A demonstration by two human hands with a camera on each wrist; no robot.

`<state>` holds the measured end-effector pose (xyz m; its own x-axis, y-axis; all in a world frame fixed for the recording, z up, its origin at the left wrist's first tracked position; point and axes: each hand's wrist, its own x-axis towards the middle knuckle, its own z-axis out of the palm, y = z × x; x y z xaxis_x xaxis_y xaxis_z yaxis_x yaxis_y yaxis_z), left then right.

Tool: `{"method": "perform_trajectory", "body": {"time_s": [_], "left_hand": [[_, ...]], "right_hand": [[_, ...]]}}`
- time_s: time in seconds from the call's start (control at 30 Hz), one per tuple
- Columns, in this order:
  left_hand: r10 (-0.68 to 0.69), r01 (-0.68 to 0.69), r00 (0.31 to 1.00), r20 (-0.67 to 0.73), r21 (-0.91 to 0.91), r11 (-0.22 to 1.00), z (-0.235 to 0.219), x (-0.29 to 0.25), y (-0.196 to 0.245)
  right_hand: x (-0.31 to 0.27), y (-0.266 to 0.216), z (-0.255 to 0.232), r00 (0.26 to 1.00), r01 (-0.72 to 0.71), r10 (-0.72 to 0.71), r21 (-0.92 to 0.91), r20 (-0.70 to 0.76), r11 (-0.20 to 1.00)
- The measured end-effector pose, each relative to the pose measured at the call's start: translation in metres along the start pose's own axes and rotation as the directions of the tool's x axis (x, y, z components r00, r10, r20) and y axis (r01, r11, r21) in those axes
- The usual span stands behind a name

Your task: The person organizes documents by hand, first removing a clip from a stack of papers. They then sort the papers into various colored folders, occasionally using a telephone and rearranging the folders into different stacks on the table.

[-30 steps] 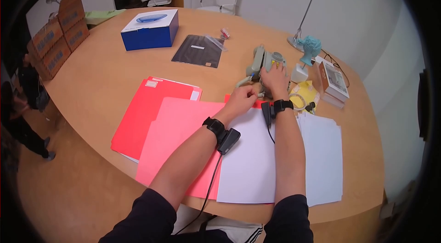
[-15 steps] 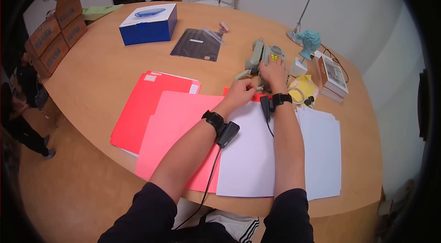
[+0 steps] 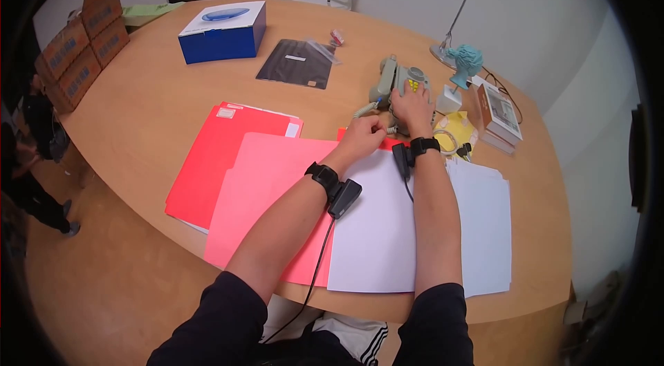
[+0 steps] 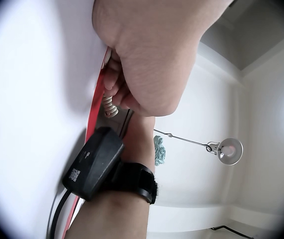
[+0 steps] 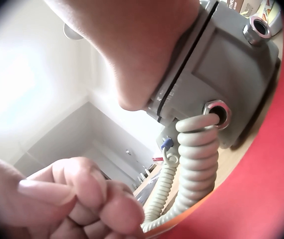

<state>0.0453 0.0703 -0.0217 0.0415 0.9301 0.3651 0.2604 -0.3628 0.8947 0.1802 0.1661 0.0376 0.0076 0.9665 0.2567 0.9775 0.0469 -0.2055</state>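
Note:
My right hand (image 3: pixel 413 111) rests on the near part of a grey-green telephone (image 3: pixel 416 73), fingers reaching its yellow keypad (image 3: pixel 413 85). In the right wrist view its palm lies over the top edge of the phone's body (image 5: pixel 236 67). The handset (image 3: pixel 386 79) sits on the phone's left side. From the phone's near face comes a thick coiled cord (image 5: pixel 199 154). My left hand (image 3: pixel 361 139) lies beside the cord near the paper's far edge, its fingers loosely curled with nothing seen in them. In the left wrist view, part of the coiled cord (image 4: pixel 110 107) shows beyond those fingers.
White paper (image 3: pixel 373 228) and pink folders (image 3: pixel 277 179) lie under my forearms, with a red folder (image 3: pixel 214 158) at left and more sheets (image 3: pixel 487 228) at right. Books (image 3: pixel 501 114), a teal bust (image 3: pixel 465 65), a blue box (image 3: pixel 221 41) and a black folder (image 3: pixel 294 69) stand around.
The head view has tilted down a little. My right fingers have shifted slightly on the phone, so more of the yellow keypad shows. My left hand stays in about the same place.

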Motion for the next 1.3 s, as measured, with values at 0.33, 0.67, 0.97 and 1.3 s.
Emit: {"method": "perform_trajectory", "body": {"time_s": [0.33,0.67,0.97,1.3], "left_hand": [[-0.004,0.003,1.000,-0.027,-0.034,0.999,0.002,0.001,-0.004],[-0.005,0.004,1.000,-0.021,-0.035,0.999,0.001,0.001,-0.003],[-0.032,0.032,0.999,-0.005,-0.043,0.999,0.001,0.001,-0.001],[-0.001,0.001,1.000,-0.022,-0.008,1.000,0.002,0.002,-0.004]], "right_hand": [[0.004,0.002,0.005,0.999,0.000,-0.001,-0.023,-0.035,1.000],[0.000,0.000,-0.001,0.999,0.000,0.000,0.003,-0.035,1.000],[-0.001,0.000,0.000,0.998,0.002,-0.001,0.025,-0.057,1.000],[0.000,0.000,0.002,0.997,0.009,-0.007,0.026,-0.075,1.000]]}}
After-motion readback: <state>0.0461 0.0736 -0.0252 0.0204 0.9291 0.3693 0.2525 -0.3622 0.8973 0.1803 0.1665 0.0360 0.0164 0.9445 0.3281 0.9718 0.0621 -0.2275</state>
